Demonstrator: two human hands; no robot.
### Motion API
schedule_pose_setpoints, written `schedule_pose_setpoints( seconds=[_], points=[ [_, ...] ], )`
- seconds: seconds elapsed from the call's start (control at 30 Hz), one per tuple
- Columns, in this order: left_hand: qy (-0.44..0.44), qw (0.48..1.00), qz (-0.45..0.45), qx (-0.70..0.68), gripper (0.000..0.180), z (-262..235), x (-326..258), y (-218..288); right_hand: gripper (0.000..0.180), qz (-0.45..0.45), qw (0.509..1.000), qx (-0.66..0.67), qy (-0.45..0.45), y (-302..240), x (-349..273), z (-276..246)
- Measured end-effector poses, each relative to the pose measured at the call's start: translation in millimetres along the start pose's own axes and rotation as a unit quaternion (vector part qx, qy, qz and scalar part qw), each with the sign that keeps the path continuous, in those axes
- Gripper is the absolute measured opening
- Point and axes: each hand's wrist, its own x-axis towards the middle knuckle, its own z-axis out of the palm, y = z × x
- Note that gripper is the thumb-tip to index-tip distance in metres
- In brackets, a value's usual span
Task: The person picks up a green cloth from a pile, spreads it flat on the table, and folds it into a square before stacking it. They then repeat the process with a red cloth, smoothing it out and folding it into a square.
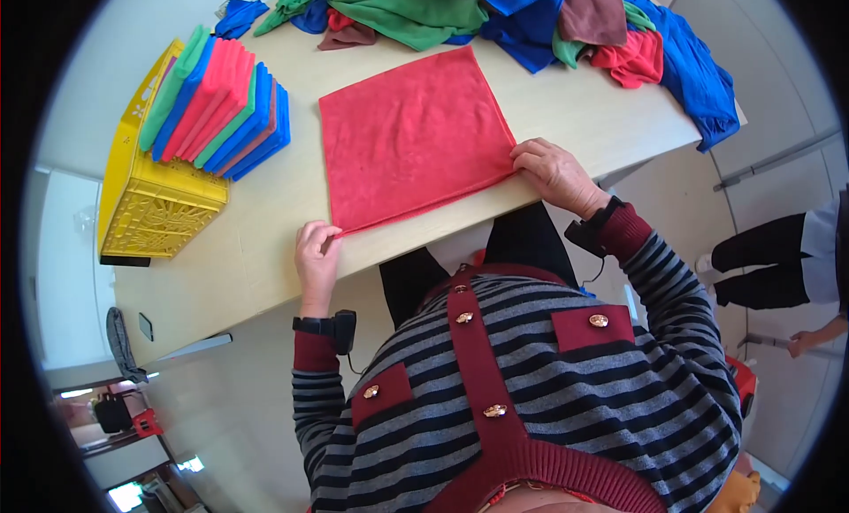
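Note:
A red cloth (411, 141), folded into a rough square with layered edges along its near side, lies flat on the pale table. My left hand (317, 252) pinches its near left corner at the table's front edge. At the near right corner, my right hand (557, 175) grips the cloth between thumb and fingers. Both wrists wear black bands with small devices.
On the left a yellow perforated basket (177, 208) holds a row of folded cloths (221, 111) in green, blue, red and brown. Loose crumpled cloths (407, 13) are heaped along the far side, one blue cloth (690, 80) hanging over the right edge. Another person (778, 256) stands at the right.

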Motion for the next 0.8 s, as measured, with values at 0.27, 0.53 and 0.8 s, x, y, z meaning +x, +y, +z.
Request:
schedule_pose_setpoints(
  seconds=[0.27,0.53,0.8],
  points=[
    [-0.033,0.998,0.031,0.033,0.014,-10.0,-16.1,21.1,0.007,0.005,0.999,-0.04,0.005,-6.3,-12.3,-6.0],
    [-0.162,0.987,0.017,0.002,0.006,-21.8,-9.6,48.6,0.01,0.064,0.99,-0.069,-0.105,-14.8,-0.5,-33.7],
    [-0.055,0.968,0.09,0.229,0.041,39.0,54.9,27.9,0.067,0.07,0.989,-0.117,-0.064,-63.3,93.7,84.1]
  ],
)
